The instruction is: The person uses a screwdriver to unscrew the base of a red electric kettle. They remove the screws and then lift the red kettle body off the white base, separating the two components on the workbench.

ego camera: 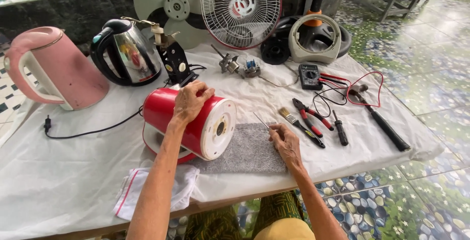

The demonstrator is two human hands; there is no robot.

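Red kettle (188, 122) laid on side on grey mat (247, 154) on counter (73, 171), base turned toward right hand (285, 142). Kettle steadied from above by left hand (191, 102), fingers clasped over body. Thin screwdriver (261, 121) pinched in right hand, tip angled toward base. Pliers (308, 117) and brush (293, 121) laid near.

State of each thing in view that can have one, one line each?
red kettle: on its side, base facing right, steadied by the left hand
thin tool: pinched in the right hand
pink kettle: upright, lid shut
steel kettle: upright
fan guard: detached, propped upright
pliers: lying closed
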